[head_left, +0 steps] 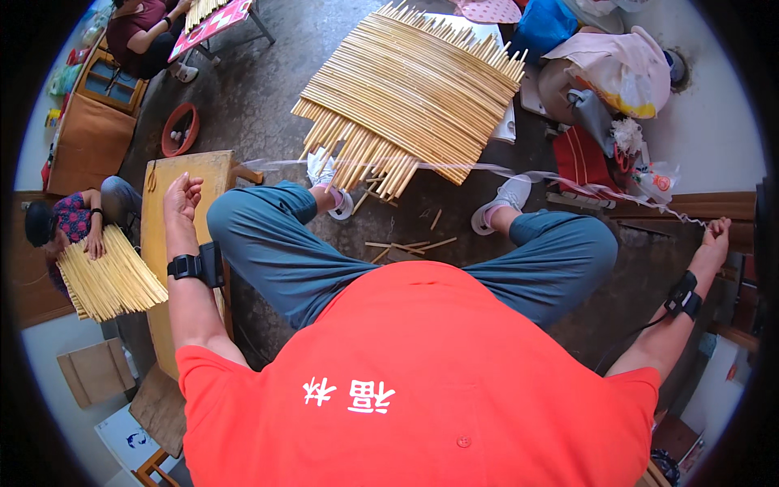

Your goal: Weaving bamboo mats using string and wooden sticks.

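A long, thin translucent plastic strip (pixel 519 172) stretches across the view in front of my knees. Its twisted right end is pinched in the fingers of my right hand (pixel 714 234), held far out to the right. My left hand (pixel 183 197) is raised above a yellowish wooden bench (pixel 191 162), its fingers curled together. Toward that hand the strip fades from sight, so what those fingers hold is hidden. Beyond the strip lies a wide mat of thin pale sticks (pixel 410 89), laid side by side with uneven ends. It rests on a white board (pixel 505 122).
Scissors (pixel 152 177) lie on the bench. Loose sticks (pixel 410 246) are scattered on the floor between my feet. At left, a person holds another stick bundle (pixel 114 276); another person sits at the far left. A red basin (pixel 180 130), bags (pixel 548 28) and a red bag (pixel 583 162) stand around.
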The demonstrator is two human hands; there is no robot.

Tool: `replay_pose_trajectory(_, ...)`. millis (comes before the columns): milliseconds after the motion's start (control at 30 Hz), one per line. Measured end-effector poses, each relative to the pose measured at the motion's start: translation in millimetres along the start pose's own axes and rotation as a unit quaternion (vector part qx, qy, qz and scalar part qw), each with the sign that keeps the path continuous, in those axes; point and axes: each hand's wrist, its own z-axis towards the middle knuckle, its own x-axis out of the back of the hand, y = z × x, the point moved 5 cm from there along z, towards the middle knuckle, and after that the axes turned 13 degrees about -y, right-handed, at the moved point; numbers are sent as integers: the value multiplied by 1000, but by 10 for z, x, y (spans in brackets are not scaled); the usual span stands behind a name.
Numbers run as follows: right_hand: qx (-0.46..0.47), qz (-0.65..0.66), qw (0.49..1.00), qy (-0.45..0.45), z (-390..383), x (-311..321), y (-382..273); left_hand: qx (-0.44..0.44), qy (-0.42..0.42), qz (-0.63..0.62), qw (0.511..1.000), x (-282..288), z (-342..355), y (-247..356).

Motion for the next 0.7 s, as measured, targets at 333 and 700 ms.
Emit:
replay_pose_trajectory(333,166,-152,974,-31,28,-947,-883,-14,-88,89,992,-1062,23,431)
replay_pose_trajectory(700,5,-63,992,-112,-690,-2356,1500,48,-166,245,954,-2053,451,-60)
